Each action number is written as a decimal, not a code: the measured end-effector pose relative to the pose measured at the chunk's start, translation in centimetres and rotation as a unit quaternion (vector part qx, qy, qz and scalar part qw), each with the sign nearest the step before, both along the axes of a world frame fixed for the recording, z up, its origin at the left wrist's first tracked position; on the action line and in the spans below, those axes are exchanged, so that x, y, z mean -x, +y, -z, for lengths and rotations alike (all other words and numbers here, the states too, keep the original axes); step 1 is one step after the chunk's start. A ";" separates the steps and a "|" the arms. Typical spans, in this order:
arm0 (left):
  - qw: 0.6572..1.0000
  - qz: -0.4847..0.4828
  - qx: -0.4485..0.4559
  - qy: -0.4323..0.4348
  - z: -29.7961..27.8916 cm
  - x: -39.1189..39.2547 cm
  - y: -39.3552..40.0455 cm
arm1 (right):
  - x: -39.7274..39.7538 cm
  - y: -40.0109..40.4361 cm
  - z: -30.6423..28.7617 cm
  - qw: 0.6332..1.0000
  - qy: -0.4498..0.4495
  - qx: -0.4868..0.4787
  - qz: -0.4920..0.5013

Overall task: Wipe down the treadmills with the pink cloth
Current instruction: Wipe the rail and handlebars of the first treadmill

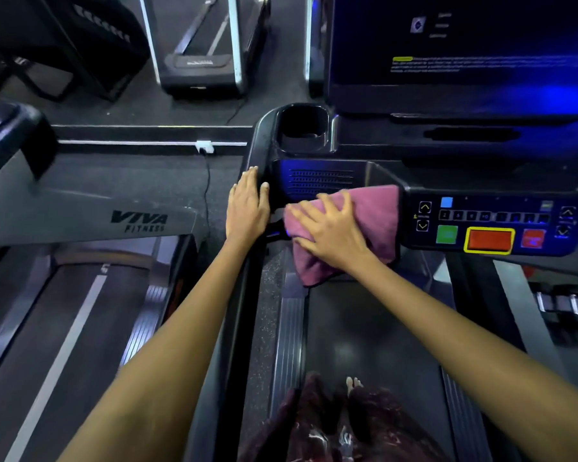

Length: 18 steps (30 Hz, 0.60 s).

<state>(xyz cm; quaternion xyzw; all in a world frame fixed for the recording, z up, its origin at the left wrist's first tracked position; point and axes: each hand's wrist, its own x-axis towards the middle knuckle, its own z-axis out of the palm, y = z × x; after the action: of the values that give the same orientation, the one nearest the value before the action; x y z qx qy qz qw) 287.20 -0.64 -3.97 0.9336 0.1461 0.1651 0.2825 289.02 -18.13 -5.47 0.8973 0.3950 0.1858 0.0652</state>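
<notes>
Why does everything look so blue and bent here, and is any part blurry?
Head view: the big dark screen casts blue glow over the black treadmill console; the wide-angle lens bows the edges; the grey neighbouring treadmill smears at left; the pink cloth under the right hand stays fairly sharp.

Pink cloth [364, 221]: folded, rumpled, draped over left console edge of treadmill [494, 225]; lower corner apparently hanging free.

The pink cloth [371, 225] looks soft, matt and nappy, like towelling. The treadmill console [494, 221] is dark glossy plastic with smooth coloured buttons; its cup holder [302, 131] shines too. The belt [364, 335] looks matt rubber, flanked by ribbed side rails [289, 345].
</notes>
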 end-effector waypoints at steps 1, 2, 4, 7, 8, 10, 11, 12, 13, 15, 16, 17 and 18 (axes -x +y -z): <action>1.000 0.001 0.008 -0.002 -0.1 -0.1 0.0 | -0.2 -1.1 0.0 0.999 0.007 -0.016 0.038; 1.000 0.002 0.015 -0.004 -0.2 -0.2 0.0 | -0.1 -1.9 -0.1 0.997 0.014 -0.026 0.069; 1.000 0.004 0.026 -0.011 -0.3 -0.4 -0.1 | 0.2 -2.1 -0.2 0.993 0.016 -0.042 0.108; 0.999 0.004 0.035 -0.007 0.0 0.0 -0.1 | 1.5 -1.4 0.0 0.988 0.005 -0.092 0.127; 0.999 0.005 0.039 -0.006 0.1 0.2 -0.1 | 2.1 -1.6 0.5 0.986 0.004 -0.106 0.129; 0.999 0.011 0.046 -0.010 0.1 0.2 -0.1 | 2.4 -3.0 0.9 0.980 -0.004 -0.111 0.163; 0.999 0.015 0.047 -0.012 0.0 0.1 0.1 | 2.0 -3.5 0.5 0.975 -0.010 -0.117 0.191; 0.999 0.017 0.046 -0.014 -0.1 -0.1 0.2 | 1.3 -3.7 0.0 0.966 -0.016 -0.132 0.220; 0.999 0.019 0.046 -0.015 -0.2 -0.2 0.3 | 0.6 -3.5 -0.6 0.957 -0.007 -0.150 0.249; 0.999 0.018 0.046 -0.011 -0.2 -0.3 0.5 | -0.3 -2.3 -1.2 0.942 0.030 -0.183 0.281; 0.999 0.018 0.047 -0.010 -0.1 -0.1 0.4 | -0.1 -2.0 -1.1 0.938 0.033 -0.197 0.283; 0.999 0.017 0.049 -0.010 0.1 0.0 0.3 | 0.3 -2.0 -0.8 0.942 0.014 -0.195 0.275; 0.999 0.017 0.050 -0.011 0.2 0.2 0.2 | 0.8 -2.4 -0.3 0.950 -0.023 -0.175 0.258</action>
<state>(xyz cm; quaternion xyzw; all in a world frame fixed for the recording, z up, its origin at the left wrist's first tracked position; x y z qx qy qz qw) 287.02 -0.39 -4.20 0.9187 0.1350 0.1625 0.3336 288.23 -20.58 -5.14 0.9615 0.1098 0.2491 -0.0382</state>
